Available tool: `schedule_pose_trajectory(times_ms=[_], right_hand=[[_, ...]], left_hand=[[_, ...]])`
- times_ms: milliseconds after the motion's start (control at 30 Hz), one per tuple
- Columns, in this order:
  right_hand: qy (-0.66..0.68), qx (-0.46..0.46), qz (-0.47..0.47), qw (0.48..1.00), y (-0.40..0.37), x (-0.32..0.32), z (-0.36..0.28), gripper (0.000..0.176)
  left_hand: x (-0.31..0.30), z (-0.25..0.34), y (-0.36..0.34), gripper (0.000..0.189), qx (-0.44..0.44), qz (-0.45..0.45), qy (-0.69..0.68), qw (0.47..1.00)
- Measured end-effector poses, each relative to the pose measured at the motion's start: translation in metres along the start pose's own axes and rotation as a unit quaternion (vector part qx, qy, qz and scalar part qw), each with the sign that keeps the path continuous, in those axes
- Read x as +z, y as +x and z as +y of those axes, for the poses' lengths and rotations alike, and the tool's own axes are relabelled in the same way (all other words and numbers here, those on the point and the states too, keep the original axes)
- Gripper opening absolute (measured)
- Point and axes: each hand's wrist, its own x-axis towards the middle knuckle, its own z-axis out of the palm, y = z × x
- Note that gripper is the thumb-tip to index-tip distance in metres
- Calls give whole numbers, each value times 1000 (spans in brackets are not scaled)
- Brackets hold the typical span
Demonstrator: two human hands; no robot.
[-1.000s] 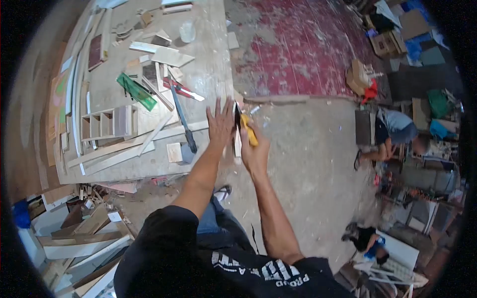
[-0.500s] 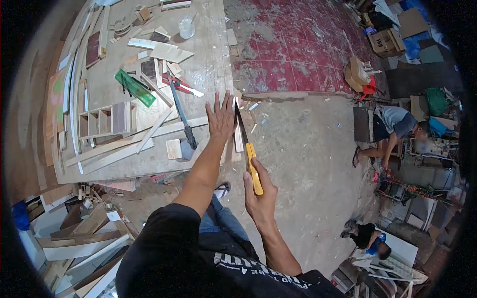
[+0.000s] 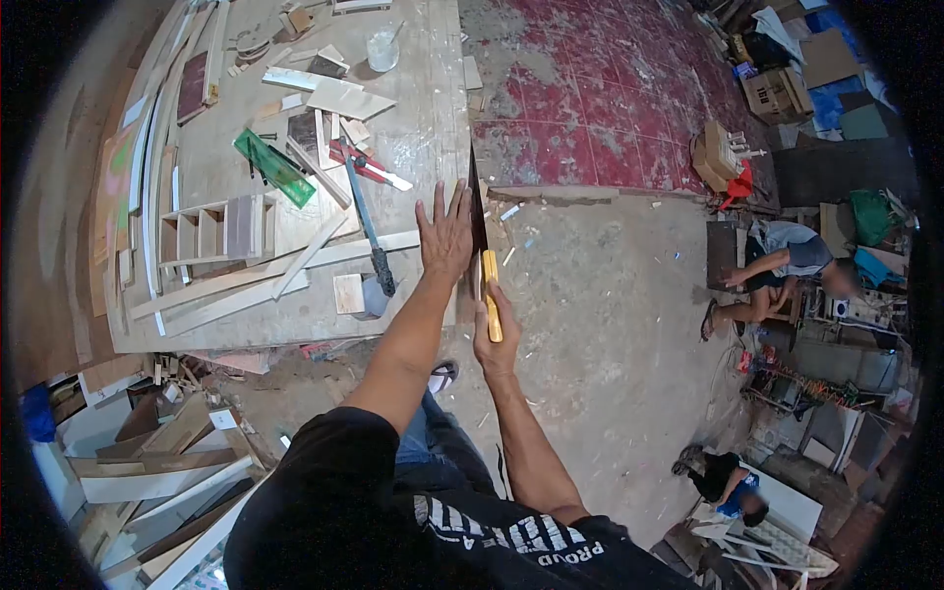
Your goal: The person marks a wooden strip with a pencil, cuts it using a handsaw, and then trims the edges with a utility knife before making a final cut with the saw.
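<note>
My right hand (image 3: 498,329) is wrapped round the yellow handle of a handsaw (image 3: 478,211). Its dark blade points away from me along the right edge of the worktable (image 3: 423,108). Just left of the blade, my left hand (image 3: 447,236) lies flat with fingers spread, pressing near the table edge. A pale wood strip, mostly hidden by the hand and saw, shows at that edge. Left of this hand lie a long blue-grey tool with a black grip (image 3: 369,221) and a red-handled tool (image 3: 369,165).
Wood strips, a small compartmented wooden frame (image 3: 218,231), a green tray (image 3: 275,169) and a clear cup (image 3: 383,51) are on the table. Offcuts (image 3: 177,462) pile up at lower left. Two people, one crouching (image 3: 787,256) and one lower down (image 3: 728,484), are at the right.
The saw and my right hand have moved forward, away from me, along the table edge. My left hand stays pressed in place. The crouching person's arms have shifted.
</note>
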Motion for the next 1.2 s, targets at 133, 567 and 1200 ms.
schedule_pose_trajectory(times_ms=[133,567,1200], right_hand=[[11,52,-29,998,3,-23,-44,41],[-5,118,-45,992,75,-13,-60,37],[-6,62,-50,997,-25,-46,-62,44]], left_hand=[[-14,3,-10,62,1,-32,-27,999],[-44,2,-5,67,14,-72,16,997],[-19,8,-14,65,5,-7,-32,999]])
